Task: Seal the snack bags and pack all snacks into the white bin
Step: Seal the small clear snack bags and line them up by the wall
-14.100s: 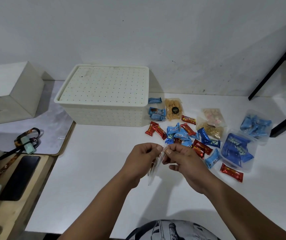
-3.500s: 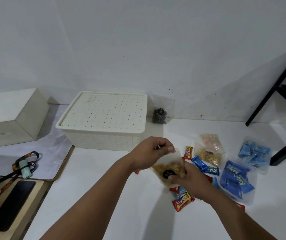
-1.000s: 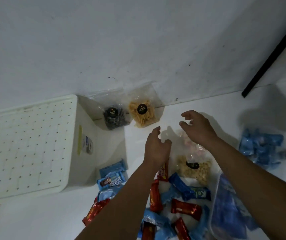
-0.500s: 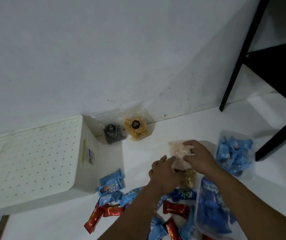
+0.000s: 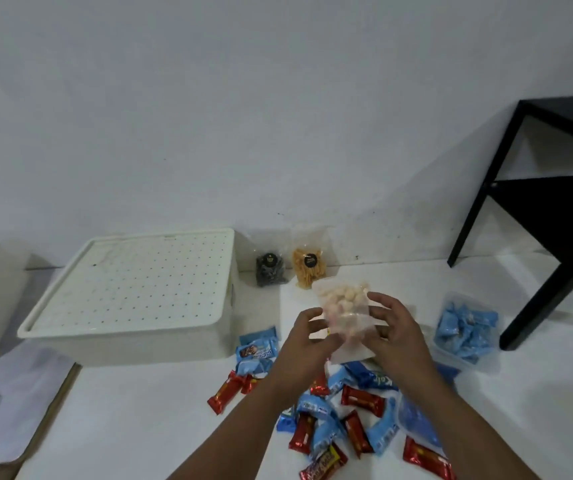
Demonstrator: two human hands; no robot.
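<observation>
So the clear bag of pale puffs (image 5: 345, 315) is up in the air between your hands, long axis upright, contents bunched at the top, open end apparently down by your palms. Left hand (image 5: 307, 344) and right hand (image 5: 394, 332) both pinch its sides. Half a second back it lay on the table; the white bin (image 5: 132, 292) is still lidded.

Plain white wall (image 5: 278, 116), black table (image 5: 552, 188) right.
</observation>
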